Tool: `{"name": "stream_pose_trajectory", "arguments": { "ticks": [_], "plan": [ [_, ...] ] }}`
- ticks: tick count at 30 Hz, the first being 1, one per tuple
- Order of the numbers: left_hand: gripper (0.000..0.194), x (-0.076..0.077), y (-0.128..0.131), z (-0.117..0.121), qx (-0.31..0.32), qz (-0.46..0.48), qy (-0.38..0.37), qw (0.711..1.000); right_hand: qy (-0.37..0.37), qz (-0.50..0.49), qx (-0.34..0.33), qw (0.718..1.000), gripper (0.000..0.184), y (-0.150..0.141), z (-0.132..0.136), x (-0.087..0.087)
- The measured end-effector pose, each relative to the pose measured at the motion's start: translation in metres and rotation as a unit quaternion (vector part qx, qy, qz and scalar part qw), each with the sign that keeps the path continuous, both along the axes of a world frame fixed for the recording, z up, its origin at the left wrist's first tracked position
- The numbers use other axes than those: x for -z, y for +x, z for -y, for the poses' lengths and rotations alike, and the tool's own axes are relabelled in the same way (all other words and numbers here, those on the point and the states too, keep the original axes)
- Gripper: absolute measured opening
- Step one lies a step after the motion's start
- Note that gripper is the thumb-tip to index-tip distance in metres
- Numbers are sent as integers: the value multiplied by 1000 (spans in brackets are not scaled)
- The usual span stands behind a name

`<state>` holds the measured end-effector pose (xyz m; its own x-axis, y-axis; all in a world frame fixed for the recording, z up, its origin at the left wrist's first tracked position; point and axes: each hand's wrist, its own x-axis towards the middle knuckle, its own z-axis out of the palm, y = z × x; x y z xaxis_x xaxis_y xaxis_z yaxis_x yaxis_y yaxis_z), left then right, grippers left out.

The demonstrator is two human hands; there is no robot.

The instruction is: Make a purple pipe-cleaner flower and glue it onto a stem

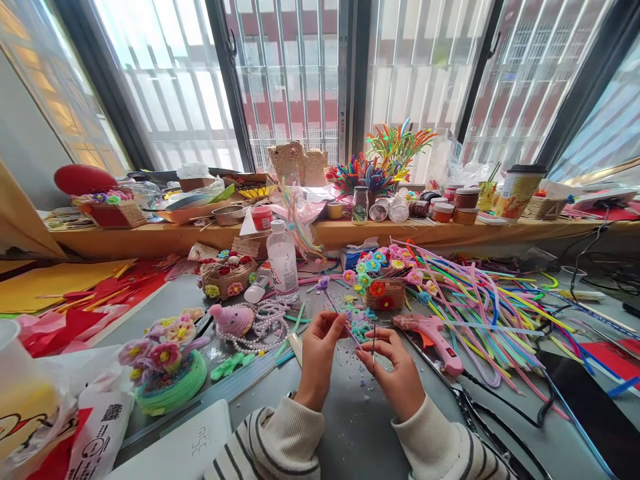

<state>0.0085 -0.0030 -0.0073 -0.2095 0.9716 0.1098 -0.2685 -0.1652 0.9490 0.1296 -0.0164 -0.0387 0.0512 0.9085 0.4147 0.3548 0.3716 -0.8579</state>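
Observation:
My left hand (324,350) pinches a thin purple pipe cleaner (353,335) between thumb and fingers, above the middle of the grey table. Close by on the right, my right hand (393,370) is closed on slim scissors (374,343), their blades pointing up near the pipe cleaner's end. Small fuzzy clippings lie on the table below both hands. Just beyond them is a heap of teal and purple trimmings (359,327). A pink glue gun (433,340) rests to the right of my right hand.
Loose coloured pipe cleaners (480,320) cover the right side, with a dark phone (590,407) nearer. A flower-trimmed basket (385,293) and a clear bottle (283,260) stand behind my hands. On the left are a green flower pot (173,387), bead strings (270,327) and a white box (185,447).

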Motion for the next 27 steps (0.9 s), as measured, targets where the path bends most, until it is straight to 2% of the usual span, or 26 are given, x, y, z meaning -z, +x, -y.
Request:
{"name": "stream_pose_trajectory", "arguments": {
  "ticks": [10,12,16,18,23,27],
  "plan": [
    [22,-1,-3,-2,23,63,-39,997,-35,14,-63,997,12,-1,3,-2],
    [24,-2,-3,-2,34,75,-50,995,-45,8,-68,997,14,0,3,-2],
    [24,-1,0,-2,77,61,-82,992,-51,-23,-36,998,22,1,1,-1],
    [22,-1,0,-2,71,59,-78,993,-50,-35,-48,997,29,1,0,0],
    [19,-3,-5,-4,48,120,-54,990,-48,-23,-172,984,58,-3,2,1],
    [17,-4,-7,-4,54,154,-43,986,-58,6,-241,969,70,-8,11,-1]
  ]
}}
